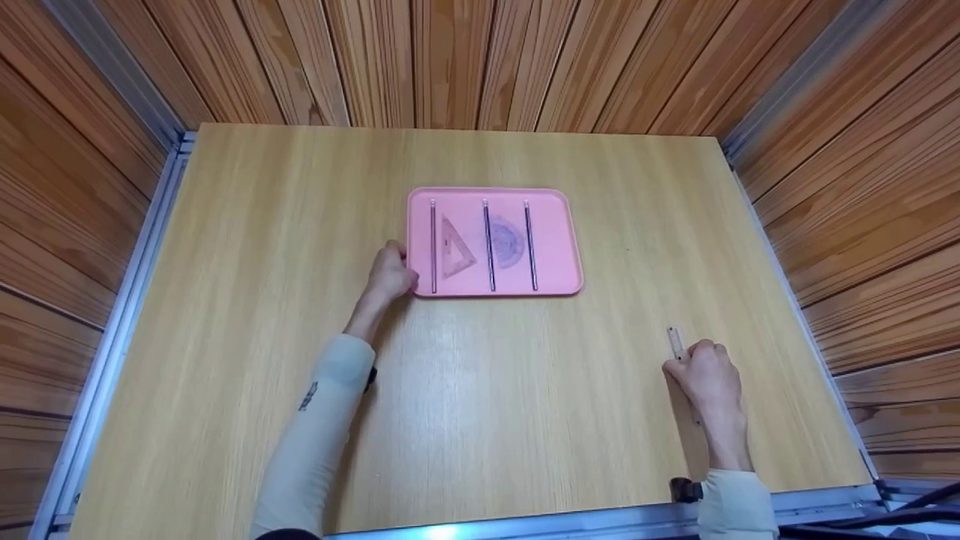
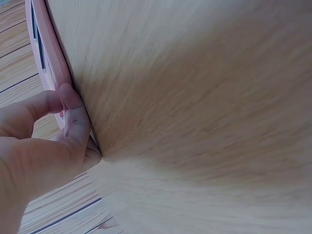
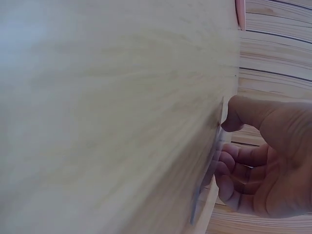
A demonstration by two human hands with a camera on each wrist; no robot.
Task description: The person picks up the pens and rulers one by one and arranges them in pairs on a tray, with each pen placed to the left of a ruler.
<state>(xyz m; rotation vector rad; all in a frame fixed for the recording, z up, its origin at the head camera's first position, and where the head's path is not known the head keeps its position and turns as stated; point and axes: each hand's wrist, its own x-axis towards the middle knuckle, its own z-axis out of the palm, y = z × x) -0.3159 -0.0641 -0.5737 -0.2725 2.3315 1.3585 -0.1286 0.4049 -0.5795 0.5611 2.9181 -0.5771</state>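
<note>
My left hand [image 1: 391, 274] pinches the near-left edge of a pink tray [image 1: 556, 259], thumb on the rim. In the left wrist view, the curled fingers [image 2: 78, 119] lie low along the tray's side, close to the tabletop. Three dark pencils [image 1: 489, 247] lie roughly parallel on the tray. Between the left and middle ones rests a clear triangular set square [image 1: 451, 244], and a clear protractor [image 1: 508, 244] lies between the middle and right ones. Far to the right, my right hand [image 1: 711, 379] holds a thin clear ruler [image 1: 675, 343] between thumb and fingers, low over the table.
The wooden table [image 1: 480, 420] has a metal frame [image 1: 525, 523] along its near edge. Wood-plank walls [image 1: 480, 64] stand at the back and both sides. Dark cables [image 1: 885, 517] run at the near-right corner.
</note>
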